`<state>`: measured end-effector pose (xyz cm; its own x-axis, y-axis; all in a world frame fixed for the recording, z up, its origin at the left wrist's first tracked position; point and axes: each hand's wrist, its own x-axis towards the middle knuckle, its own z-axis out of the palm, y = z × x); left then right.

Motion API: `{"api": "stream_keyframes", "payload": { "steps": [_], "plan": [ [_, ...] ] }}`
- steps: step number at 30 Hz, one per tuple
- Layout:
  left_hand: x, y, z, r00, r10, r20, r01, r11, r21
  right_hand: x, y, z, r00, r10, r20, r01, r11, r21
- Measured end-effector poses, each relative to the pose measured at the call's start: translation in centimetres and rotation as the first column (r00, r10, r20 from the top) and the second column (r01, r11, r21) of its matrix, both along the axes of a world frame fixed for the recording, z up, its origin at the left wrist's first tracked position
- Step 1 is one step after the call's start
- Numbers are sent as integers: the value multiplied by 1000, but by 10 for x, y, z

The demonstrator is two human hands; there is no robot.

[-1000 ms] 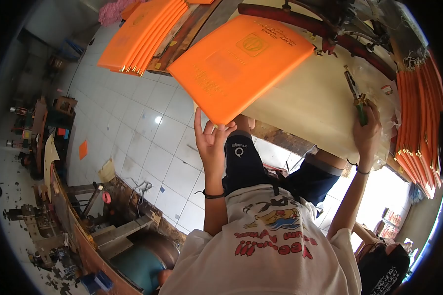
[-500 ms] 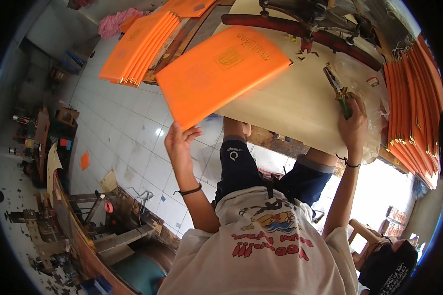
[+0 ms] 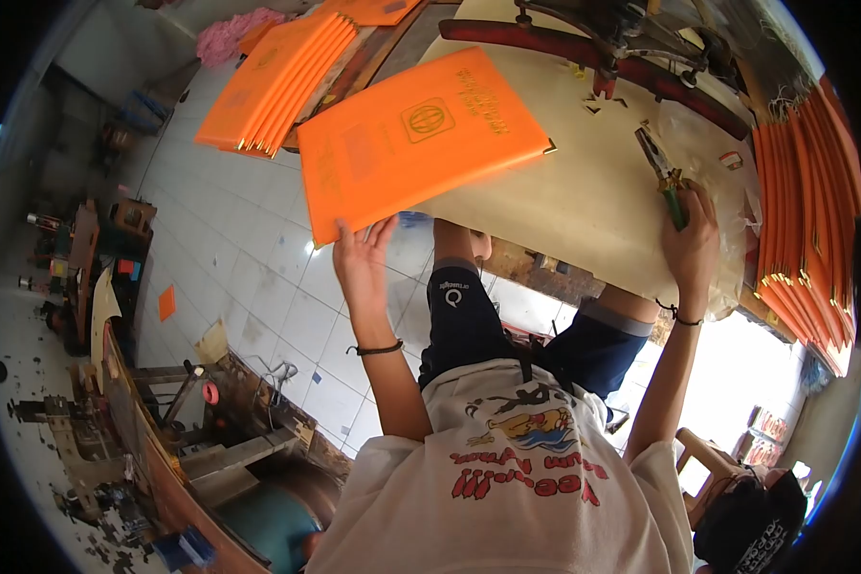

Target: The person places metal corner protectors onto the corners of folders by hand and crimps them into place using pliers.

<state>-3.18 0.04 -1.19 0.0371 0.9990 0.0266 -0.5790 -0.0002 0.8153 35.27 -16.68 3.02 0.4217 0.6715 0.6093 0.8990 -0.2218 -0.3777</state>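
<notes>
An orange folder point(image 3: 392, 158) with gold lettering and a round gold emblem lies tilted over the table's left edge. A metal corner piece point(image 3: 550, 147) caps its right corner. My left hand point(image 3: 362, 258) holds the folder's near edge by its lower left corner, thumb on top and some fingers partly hidden beneath. Over the right side of the table, my right hand point(image 3: 694, 234) is closed around the green handles of a pair of pliers point(image 3: 662, 167), jaws pointing away from me. Several small metal corners point(image 3: 603, 103) lie loose beyond the folder.
A dark red metal frame point(image 3: 507, 38) spans the back of the table point(image 3: 545, 215). Stacked orange folders point(image 3: 277, 81) stand at left, more folders point(image 3: 802, 220) at right. A clear plastic bag point(image 3: 727, 182) lies near my right hand. Another person point(image 3: 761, 517) is at lower right.
The folder has turned slightly and shifted left and toward me, its cover more in view. My left hand has moved a little right along its edge. The right hand and pliers stay nearly still.
</notes>
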Motion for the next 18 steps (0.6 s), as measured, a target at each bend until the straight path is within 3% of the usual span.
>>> {"api": "stream_keyframes", "payload": {
  "steps": [10, 16, 18],
  "plan": [
    [-3, -1, 7, 994, -28, -108, 30, 999, 16, 0, -1, 1, 999, -35, 20, 35, 999, -28],
    [-32, -12, 6, 971, -159, -176, 146, 986, -84, 2, -1, -3, 998, -49, 25, 50, 998, -34],
    [-25, -18, 4, 980, -126, -155, 111, 988, -106, 4, 1, -5, 998, -60, 31, 61, 998, -27]
  ]
}}
